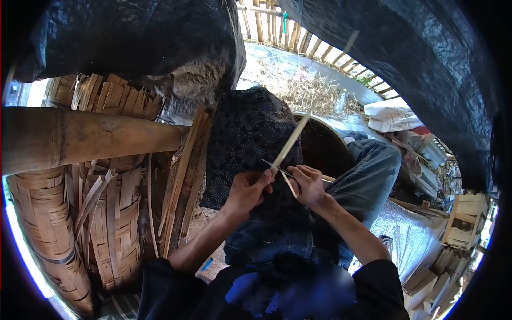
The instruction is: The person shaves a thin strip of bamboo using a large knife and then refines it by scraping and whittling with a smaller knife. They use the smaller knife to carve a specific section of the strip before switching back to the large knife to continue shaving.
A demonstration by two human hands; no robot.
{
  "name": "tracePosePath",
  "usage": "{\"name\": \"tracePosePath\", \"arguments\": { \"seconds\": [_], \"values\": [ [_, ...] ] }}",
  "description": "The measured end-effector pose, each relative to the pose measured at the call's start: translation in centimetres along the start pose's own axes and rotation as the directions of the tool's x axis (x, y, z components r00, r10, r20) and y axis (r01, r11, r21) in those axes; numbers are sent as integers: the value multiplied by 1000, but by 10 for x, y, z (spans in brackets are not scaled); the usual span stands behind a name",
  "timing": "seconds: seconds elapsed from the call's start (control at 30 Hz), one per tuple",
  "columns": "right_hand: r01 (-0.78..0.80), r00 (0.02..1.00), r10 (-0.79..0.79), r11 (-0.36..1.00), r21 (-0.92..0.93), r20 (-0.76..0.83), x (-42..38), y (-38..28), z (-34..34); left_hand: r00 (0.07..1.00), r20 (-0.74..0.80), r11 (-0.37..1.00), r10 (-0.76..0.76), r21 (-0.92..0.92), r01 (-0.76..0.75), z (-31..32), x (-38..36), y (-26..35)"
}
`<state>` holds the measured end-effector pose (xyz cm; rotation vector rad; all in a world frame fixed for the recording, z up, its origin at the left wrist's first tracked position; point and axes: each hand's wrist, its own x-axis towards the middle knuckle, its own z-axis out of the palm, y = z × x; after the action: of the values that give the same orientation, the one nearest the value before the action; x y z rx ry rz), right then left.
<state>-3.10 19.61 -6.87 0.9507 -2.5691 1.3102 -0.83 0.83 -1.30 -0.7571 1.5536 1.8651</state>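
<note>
A pale bamboo strip slants up and away from between my hands, over my lap. My left hand is closed, its thumb and fingers pinching the strip near its lower end. In my right hand is a knife, its thin blade crossing the strip right by my left thumb. Below the blade a narrow split end of bamboo runs down beside my right fingers. The knife's handle is hidden inside my right fist. Under the work, a dark patterned cloth covers my left leg.
A thick bamboo pole juts in from the left, above rolls of woven bamboo. Bamboo slats lean beside my left leg. Beyond my right knee sits a dark round container. Black plastic sheeting hangs overhead.
</note>
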Motion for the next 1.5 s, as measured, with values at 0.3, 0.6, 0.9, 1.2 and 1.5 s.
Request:
{"name": "tracePosePath", "arguments": {
  "seconds": [0.3,0.6,0.9,1.2,1.5],
  "values": [
    [-427,521,852,211,879,49,2,3,-28,976,-176,992,128,36,-124,6,-6,0],
    [-728,682,560,584,360,470,58,-16,-85,875,-239,881,421,338,-331,21,-14,-9],
    [-835,497,425,-3,550,757,37,-17,-50,868,-192,852,459,374,-368,20,-15,-8],
    [-446,893,380,681,581,240,24,-6,-5,993,-51,991,106,-74,-110,-3,-7,0],
    [107,994,-104,985,-132,29,27,-10,-17,994,91,958,-56,-274,79,-14,-3,-3]
  ]
}}
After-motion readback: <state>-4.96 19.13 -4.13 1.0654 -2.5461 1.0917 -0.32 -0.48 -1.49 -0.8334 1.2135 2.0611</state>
